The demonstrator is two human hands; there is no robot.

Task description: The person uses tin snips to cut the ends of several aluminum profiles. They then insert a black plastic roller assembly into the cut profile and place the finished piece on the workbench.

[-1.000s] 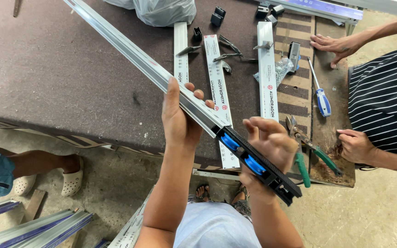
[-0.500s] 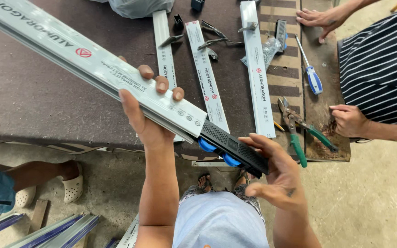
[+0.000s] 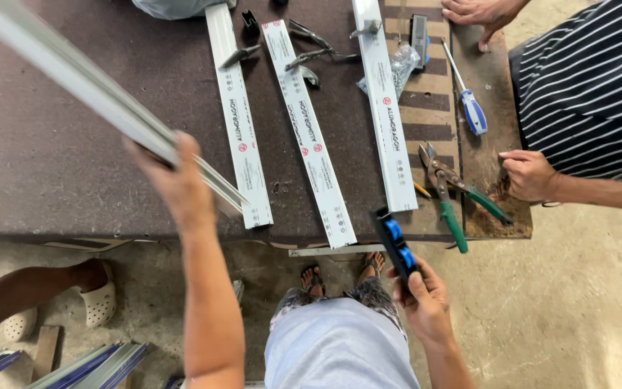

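Gripping the long aluminium rail (image 3: 95, 94) from underneath, the left hand (image 3: 178, 180) had its fingers wrapped tight around the profile near its lower end, with the rail running up and away toward the top left corner, raised above the table and blurred. The right hand (image 3: 419, 295) was closed just as firmly on a black tool with blue buttons (image 3: 395, 245), thumb pressed along its side, the tool held clear of the rail and just off the near edge of the dark brown table (image 3: 52, 166). The two hands stood well apart, each with its own load.

On the table, three short white rail pieces lay side by side, running away from the person: a left piece (image 3: 239, 137), a middle piece (image 3: 311, 137) and a right piece (image 3: 386, 115). Small metal brackets (image 3: 304, 43) lay about their far ends. Just right of the third piece sat green-handled snips (image 3: 448, 202), and further back a screwdriver with a blue and white handle (image 3: 469, 104).

A co-worker in a black-and-white striped shirt (image 3: 584, 86) stood at the right side, one hand (image 3: 527, 173) resting on the table's worn corner near the snips, the other hand (image 3: 480, 13) at the far edge. Down at the lower left, someone's foot in a white clog (image 3: 98, 302) rested on the concrete floor (image 3: 577, 310).
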